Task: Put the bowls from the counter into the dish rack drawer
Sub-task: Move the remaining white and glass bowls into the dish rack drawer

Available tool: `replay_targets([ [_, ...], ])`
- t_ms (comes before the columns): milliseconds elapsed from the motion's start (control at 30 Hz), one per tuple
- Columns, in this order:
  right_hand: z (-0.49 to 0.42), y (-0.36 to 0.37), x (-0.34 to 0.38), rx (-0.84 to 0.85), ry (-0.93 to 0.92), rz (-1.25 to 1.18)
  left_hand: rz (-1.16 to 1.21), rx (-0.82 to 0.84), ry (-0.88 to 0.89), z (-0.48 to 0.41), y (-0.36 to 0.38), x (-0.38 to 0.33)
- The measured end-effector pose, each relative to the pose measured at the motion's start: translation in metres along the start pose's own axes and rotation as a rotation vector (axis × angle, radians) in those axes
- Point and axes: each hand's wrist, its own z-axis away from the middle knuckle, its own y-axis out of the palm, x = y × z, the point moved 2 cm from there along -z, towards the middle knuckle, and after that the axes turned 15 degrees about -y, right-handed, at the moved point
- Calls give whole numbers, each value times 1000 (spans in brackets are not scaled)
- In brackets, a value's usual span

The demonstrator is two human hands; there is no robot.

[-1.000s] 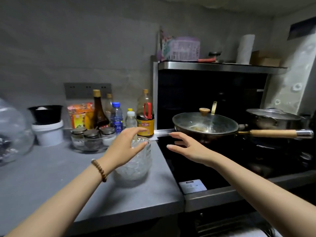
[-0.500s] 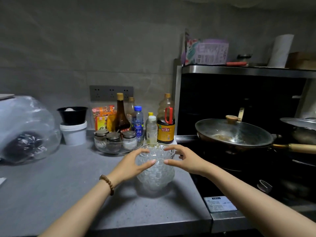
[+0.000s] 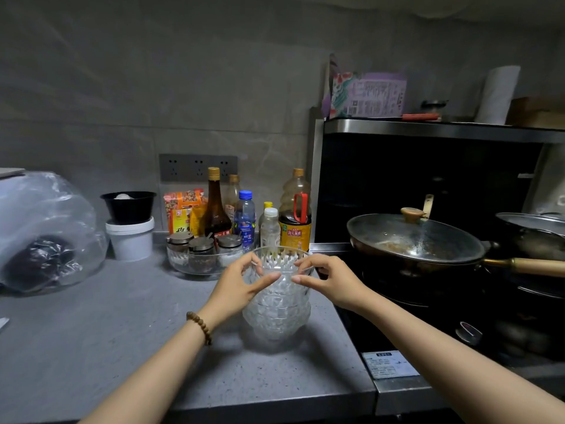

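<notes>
Grey speckled stone counter (image 3: 122, 347): fills the lower left and centre of frame and ends at a black cooktop on the right.

Stack of clear cut-glass bowls (image 3: 276, 310): stands on the counter at centre frame, near its right edge, just in front of a shallow glass dish of spice jars (image 3: 195, 264).
- Several bowls, nested; exact count unreadable through the glass.
- Handling, my judgement: stiff, brittle, heavy as a stack. Facets offer some purchase; the rim is likely slick.
- A rim pinch suits lifting one bowl. The whole stack wants hands low on both sides or under the base.
- Mouths up. Long axis vertical, no lean visible.

Left hand (image 3: 237, 286): fingers curled over the top rim's left side, thumb outside, pinching it.

Right hand (image 3: 331, 281): mirrors this on the right side.

Dish rack drawer: not in view.
</notes>
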Motion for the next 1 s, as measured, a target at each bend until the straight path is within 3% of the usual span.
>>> replay_targets([
  [233,18,-59,37,-79,-66,61,219,118,31,9,20,-59],
  [400,66,-103,52,-63,-42,-57,310,262,-12,23,73,-92],
  [700,191,-166,24,-174,218,-259,250,555,-130,57,215,-114],
  [1000,308,-186,-39,-214,569,-397,200,806,-175,110,337,-80],
])
